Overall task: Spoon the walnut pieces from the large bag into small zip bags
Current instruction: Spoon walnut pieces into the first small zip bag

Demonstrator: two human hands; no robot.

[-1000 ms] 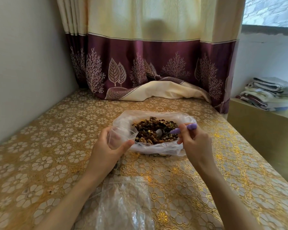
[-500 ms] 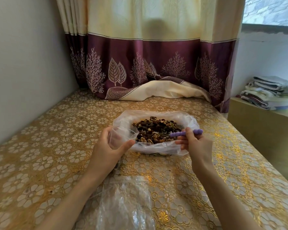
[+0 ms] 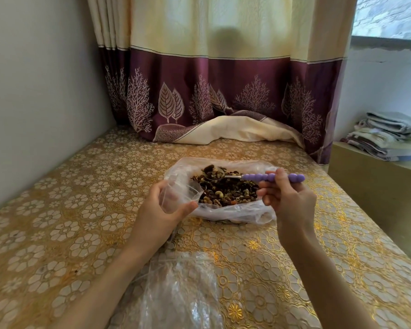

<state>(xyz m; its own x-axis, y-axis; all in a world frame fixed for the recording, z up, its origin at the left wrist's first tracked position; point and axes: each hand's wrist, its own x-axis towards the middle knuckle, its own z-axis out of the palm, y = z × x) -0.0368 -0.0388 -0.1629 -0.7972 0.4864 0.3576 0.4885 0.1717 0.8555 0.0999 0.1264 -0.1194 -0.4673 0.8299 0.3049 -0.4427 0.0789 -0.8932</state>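
Near the centre of the frame, on the gold floral tablecloth [image 3: 81, 210], the large bag [image 3: 235, 213] lies open with its heap of walnut pieces [image 3: 226, 191] exposed. The right hand [image 3: 287, 200] pinches the purple beaded handle of the spoon [image 3: 259, 176], whose bowl sits heaped and roughly level over the far side of the pile. The left hand [image 3: 159, 212] grips a small zip bag [image 3: 180, 193], thumb and fingers holding its mouth open just left of the pile. The step in hand looks to be carrying this spoonful across. To do it well, keep the bowl level, travel low over the large bag so that strays fall back in, push the tip well inside the mouth before tilting, and keep the opening wide and steady. More clear plastic [image 3: 176, 293] lies at the lower centre, between the forearms.
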